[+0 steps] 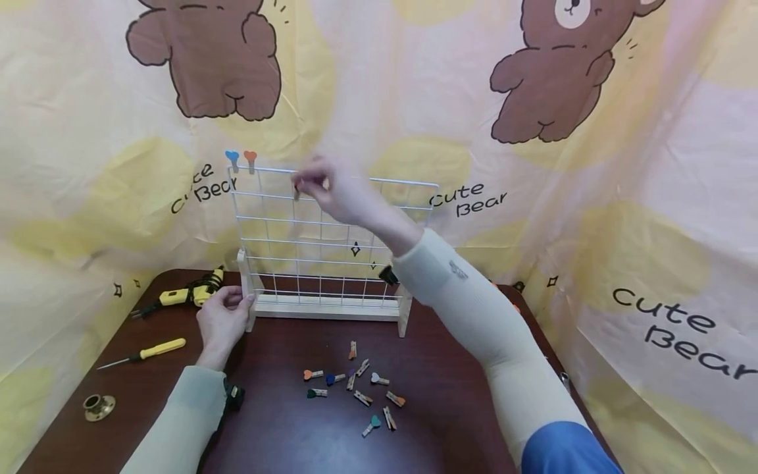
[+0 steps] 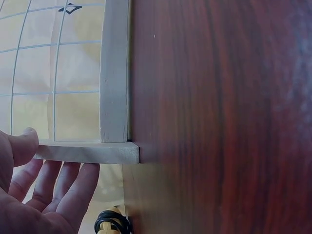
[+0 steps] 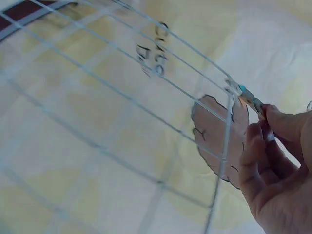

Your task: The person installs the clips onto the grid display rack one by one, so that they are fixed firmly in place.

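Observation:
My right hand [image 1: 337,191] is raised at the top of a white wire grid [image 1: 308,223], pinching a small wooden clothespin [image 3: 254,103] between thumb and fingers. Its heart end is mostly hidden by the fingers. Left of that hand, a blue heart clothespin [image 1: 233,160] and an orange heart clothespin [image 1: 251,160] are clipped to the top wire. My left hand [image 1: 224,319] holds the left end post [image 2: 87,152] of the grid's wooden stand [image 1: 326,309], thumb on one side and fingers on the other.
Several clothespins, including a teal heart one [image 1: 372,426] and a white heart one [image 1: 379,379], lie scattered on the dark table [image 1: 284,434]. At left are a yellow soldering iron [image 1: 183,294] with a black cord, a yellow screwdriver [image 1: 155,351] and a brass flange [image 1: 99,407].

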Demonstrator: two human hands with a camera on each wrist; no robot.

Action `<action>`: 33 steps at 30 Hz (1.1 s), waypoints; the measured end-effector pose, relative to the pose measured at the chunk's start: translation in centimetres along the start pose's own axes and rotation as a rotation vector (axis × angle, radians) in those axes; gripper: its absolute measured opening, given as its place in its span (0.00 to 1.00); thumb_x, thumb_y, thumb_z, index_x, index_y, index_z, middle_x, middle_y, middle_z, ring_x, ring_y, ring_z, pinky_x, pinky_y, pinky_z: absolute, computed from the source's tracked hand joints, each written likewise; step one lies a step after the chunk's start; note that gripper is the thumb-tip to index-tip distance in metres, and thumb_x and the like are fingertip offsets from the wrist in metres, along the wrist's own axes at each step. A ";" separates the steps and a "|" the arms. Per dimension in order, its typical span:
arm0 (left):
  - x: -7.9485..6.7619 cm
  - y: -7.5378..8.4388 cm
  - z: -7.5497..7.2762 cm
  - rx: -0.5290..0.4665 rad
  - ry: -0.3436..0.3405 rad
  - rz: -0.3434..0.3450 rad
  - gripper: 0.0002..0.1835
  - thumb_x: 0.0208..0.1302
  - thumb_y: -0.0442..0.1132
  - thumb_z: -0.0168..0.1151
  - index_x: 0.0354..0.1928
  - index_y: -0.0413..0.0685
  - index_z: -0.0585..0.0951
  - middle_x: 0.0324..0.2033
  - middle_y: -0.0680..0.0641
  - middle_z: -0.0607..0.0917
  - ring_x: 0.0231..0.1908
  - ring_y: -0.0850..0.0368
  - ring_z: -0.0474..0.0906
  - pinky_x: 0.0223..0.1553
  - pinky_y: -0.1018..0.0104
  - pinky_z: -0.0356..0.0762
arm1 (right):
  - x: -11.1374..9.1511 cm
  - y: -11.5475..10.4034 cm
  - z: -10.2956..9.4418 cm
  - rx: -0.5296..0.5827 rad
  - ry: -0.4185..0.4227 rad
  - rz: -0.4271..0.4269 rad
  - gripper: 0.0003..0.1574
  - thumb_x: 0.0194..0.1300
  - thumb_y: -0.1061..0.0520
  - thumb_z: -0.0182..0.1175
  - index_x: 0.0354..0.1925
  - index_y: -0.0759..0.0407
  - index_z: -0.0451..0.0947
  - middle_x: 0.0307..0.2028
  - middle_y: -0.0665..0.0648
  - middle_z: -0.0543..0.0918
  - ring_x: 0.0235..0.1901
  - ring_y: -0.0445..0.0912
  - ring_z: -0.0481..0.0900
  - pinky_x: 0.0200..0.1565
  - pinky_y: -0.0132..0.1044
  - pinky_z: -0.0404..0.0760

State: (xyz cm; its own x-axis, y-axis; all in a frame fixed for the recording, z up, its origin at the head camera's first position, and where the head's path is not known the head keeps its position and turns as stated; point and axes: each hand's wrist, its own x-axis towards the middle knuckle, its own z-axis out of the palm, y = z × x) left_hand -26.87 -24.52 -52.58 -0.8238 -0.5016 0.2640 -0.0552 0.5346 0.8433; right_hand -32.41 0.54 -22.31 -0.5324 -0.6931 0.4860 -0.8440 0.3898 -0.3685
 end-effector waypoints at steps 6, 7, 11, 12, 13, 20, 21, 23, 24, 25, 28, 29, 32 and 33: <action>-0.1 0.1 0.1 -0.008 -0.018 -0.014 0.16 0.71 0.47 0.71 0.54 0.46 0.88 0.44 0.41 0.92 0.42 0.45 0.90 0.49 0.54 0.77 | 5.4 -1.1 -0.1 -0.209 0.089 0.053 0.09 0.75 0.58 0.66 0.43 0.53 0.94 0.39 0.50 0.89 0.40 0.39 0.82 0.45 0.30 0.77; -0.1 0.2 0.2 -0.009 -0.023 -0.013 0.16 0.71 0.47 0.71 0.54 0.46 0.88 0.44 0.41 0.92 0.42 0.45 0.90 0.48 0.54 0.77 | 6.0 -1.2 0.1 -0.227 0.082 0.077 0.10 0.75 0.58 0.65 0.43 0.52 0.94 0.39 0.49 0.89 0.40 0.39 0.83 0.45 0.30 0.76; -0.1 0.3 0.3 -0.020 -0.042 -0.016 0.16 0.71 0.46 0.71 0.54 0.45 0.87 0.44 0.41 0.92 0.42 0.45 0.90 0.46 0.54 0.80 | 7.4 -1.1 0.6 -0.269 0.036 0.157 0.13 0.74 0.58 0.64 0.40 0.48 0.95 0.40 0.46 0.91 0.42 0.37 0.83 0.45 0.29 0.77; -0.1 0.4 0.2 -0.023 -0.042 -0.017 0.16 0.71 0.46 0.72 0.54 0.45 0.87 0.44 0.41 0.92 0.42 0.45 0.90 0.45 0.54 0.80 | 7.6 -1.0 0.8 -0.277 0.028 0.166 0.13 0.74 0.58 0.64 0.40 0.48 0.95 0.40 0.46 0.91 0.42 0.37 0.83 0.45 0.29 0.77; -0.1 0.4 0.2 -0.024 -0.039 -0.016 0.16 0.70 0.45 0.72 0.53 0.45 0.87 0.44 0.41 0.92 0.42 0.45 0.90 0.45 0.54 0.80 | 7.8 -1.0 0.9 -0.277 0.020 0.174 0.13 0.74 0.58 0.63 0.41 0.48 0.95 0.40 0.45 0.91 0.42 0.37 0.83 0.44 0.29 0.77; -0.1 0.5 0.0 -0.020 -0.029 -0.020 0.15 0.71 0.45 0.72 0.53 0.44 0.87 0.44 0.40 0.92 0.42 0.44 0.89 0.47 0.52 0.79 | 5.9 -0.5 1.5 -0.191 0.130 0.057 0.18 0.74 0.56 0.66 0.59 0.58 0.87 0.38 0.51 0.90 0.35 0.39 0.85 0.44 0.28 0.78; -0.1 0.6 0.2 -0.021 -0.034 -0.018 0.15 0.70 0.45 0.72 0.53 0.44 0.87 0.44 0.40 0.92 0.42 0.44 0.89 0.47 0.52 0.79 | 4.9 -0.2 1.4 -0.168 0.171 0.016 0.18 0.74 0.58 0.66 0.59 0.60 0.87 0.38 0.52 0.90 0.34 0.41 0.85 0.44 0.28 0.79; -0.1 0.7 0.4 -0.024 -0.042 -0.016 0.16 0.70 0.45 0.72 0.54 0.44 0.87 0.44 0.40 0.92 0.42 0.44 0.90 0.47 0.53 0.79 | 2.5 0.2 1.4 -0.125 0.246 -0.068 0.14 0.72 0.62 0.67 0.54 0.63 0.88 0.37 0.55 0.90 0.33 0.42 0.86 0.42 0.28 0.81; 0.0 0.7 0.4 -0.021 -0.044 -0.014 0.16 0.71 0.45 0.72 0.54 0.44 0.87 0.44 0.40 0.92 0.42 0.44 0.90 0.46 0.54 0.79 | 1.2 0.5 1.4 -0.106 0.263 -0.098 0.12 0.71 0.64 0.66 0.51 0.64 0.89 0.36 0.56 0.90 0.32 0.43 0.86 0.40 0.28 0.81; 0.0 0.7 0.4 -0.017 -0.044 -0.014 0.16 0.71 0.45 0.72 0.54 0.44 0.87 0.44 0.40 0.92 0.43 0.44 0.90 0.45 0.55 0.80 | -0.2 0.8 1.6 -0.092 0.262 -0.123 0.11 0.70 0.65 0.66 0.48 0.64 0.90 0.36 0.56 0.90 0.31 0.42 0.86 0.38 0.28 0.82; 0.0 0.6 0.3 -0.004 -0.038 -0.019 0.17 0.71 0.46 0.72 0.54 0.44 0.87 0.45 0.40 0.92 0.43 0.45 0.90 0.42 0.61 0.80 | -4.7 2.1 2.9 -0.062 0.146 -0.134 0.09 0.70 0.65 0.65 0.44 0.63 0.91 0.31 0.54 0.90 0.25 0.39 0.82 0.32 0.28 0.80; 0.1 0.5 0.2 0.001 -0.036 -0.020 0.17 0.71 0.47 0.71 0.54 0.44 0.87 0.45 0.40 0.92 0.43 0.45 0.90 0.41 0.62 0.80 | -6.3 2.7 3.7 -0.054 0.075 -0.115 0.08 0.70 0.64 0.65 0.42 0.61 0.91 0.30 0.52 0.90 0.23 0.37 0.80 0.31 0.28 0.79; 0.0 0.3 0.2 0.009 -0.037 -0.023 0.19 0.71 0.48 0.71 0.55 0.43 0.87 0.46 0.39 0.92 0.45 0.44 0.89 0.40 0.64 0.79 | -11.5 5.2 6.9 -0.084 -0.145 0.018 0.07 0.70 0.59 0.67 0.35 0.55 0.91 0.24 0.46 0.87 0.17 0.34 0.74 0.26 0.27 0.75; -0.1 0.4 0.2 0.013 -0.038 -0.025 0.19 0.71 0.48 0.71 0.55 0.43 0.87 0.46 0.39 0.92 0.45 0.44 0.89 0.40 0.64 0.79 | -13.2 6.1 8.1 -0.108 -0.213 0.089 0.09 0.70 0.56 0.68 0.32 0.53 0.90 0.22 0.44 0.85 0.16 0.34 0.73 0.24 0.27 0.74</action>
State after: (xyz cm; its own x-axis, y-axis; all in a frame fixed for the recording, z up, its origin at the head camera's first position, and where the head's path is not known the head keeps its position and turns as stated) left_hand -26.94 -24.18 -52.37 -0.8428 -0.4891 0.2246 -0.0832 0.5307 0.8435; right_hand -29.98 7.10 -37.35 -0.5890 -0.7606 0.2730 -0.8023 0.5101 -0.3098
